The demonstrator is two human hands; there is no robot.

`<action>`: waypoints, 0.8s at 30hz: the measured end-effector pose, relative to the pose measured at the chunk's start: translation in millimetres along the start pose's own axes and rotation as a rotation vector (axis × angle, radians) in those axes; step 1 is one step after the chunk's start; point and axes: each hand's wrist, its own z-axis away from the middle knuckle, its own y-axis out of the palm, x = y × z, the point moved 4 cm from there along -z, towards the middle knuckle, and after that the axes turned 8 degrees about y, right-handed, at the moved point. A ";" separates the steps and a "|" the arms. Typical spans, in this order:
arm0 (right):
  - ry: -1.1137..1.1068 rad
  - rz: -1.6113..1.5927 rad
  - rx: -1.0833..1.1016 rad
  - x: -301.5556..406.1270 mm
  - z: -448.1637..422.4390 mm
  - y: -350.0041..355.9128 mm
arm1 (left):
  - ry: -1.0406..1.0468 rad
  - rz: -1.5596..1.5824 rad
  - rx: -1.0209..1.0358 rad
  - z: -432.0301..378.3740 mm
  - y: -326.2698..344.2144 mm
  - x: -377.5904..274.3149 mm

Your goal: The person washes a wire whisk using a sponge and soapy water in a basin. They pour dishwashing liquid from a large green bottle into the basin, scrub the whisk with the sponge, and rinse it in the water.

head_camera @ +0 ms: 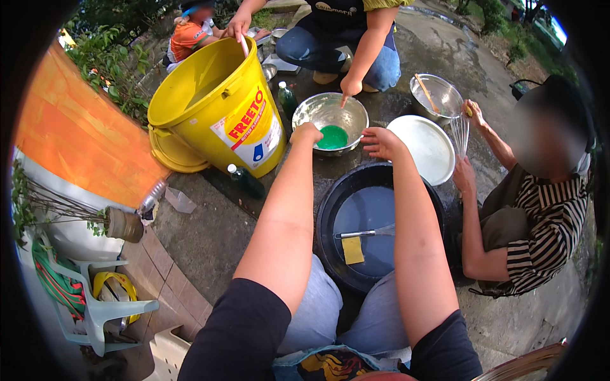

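Observation:
A metal mixing bowl [350,114] stands on the wet concrete with a pool of green liquid [333,137] in it. My left hand [306,134] is at its near left rim; whether its fingers grip the rim is hard to tell. My right hand [382,143] is beside the bowl's right rim, fingers apart, holding nothing. Below my forearms is a wide black basin [329,200] of water, holding a wire whisk [357,234] and a yellow sponge [352,250]. A person crouching opposite points a finger into the bowl.
A large yellow bucket [190,109] and bottles of dark green liquid [246,181] stand left. At right are a round white basin [421,150], a metal bowl with a wooden utensil [445,90], and a person in a striped shirt holding a whisk [460,135]. Another person sits behind the bucket.

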 end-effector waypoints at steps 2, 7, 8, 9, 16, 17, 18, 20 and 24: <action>0.004 0.017 -0.005 -3.5 -1.2 -5.5 | 0.059 -0.111 -0.090 17.7 -7.1 -7.8; 0.010 0.015 -0.019 -4.5 -1.5 -11.6 | 0.028 -0.151 -0.128 46.0 -24.6 -8.7; 0.008 0.015 -0.016 -4.2 -1.4 -11.3 | 0.023 -0.163 -0.153 47.2 -28.0 -7.0; 0.006 0.015 -0.012 -3.9 -1.6 -10.0 | 0.017 -0.177 -0.178 47.0 -31.3 -3.4; 0.024 0.011 -0.012 -7.8 -4.1 -15.3 | -0.006 -0.158 -0.050 32.5 -25.5 14.7; 0.021 0.012 -0.016 -7.4 -3.7 -17.4 | 0.002 -0.157 -0.038 29.3 -24.4 15.0; 0.051 0.026 -0.018 -6.2 -1.3 -12.1 | -0.008 -0.163 -0.034 25.3 -26.3 21.6; 0.060 0.024 -0.021 1.4 6.9 -9.7 | 0.007 -0.186 -0.013 18.0 -28.7 23.8; 0.081 0.093 -0.037 -9.3 5.2 -18.1 | -0.010 -0.152 0.096 12.2 -13.4 24.1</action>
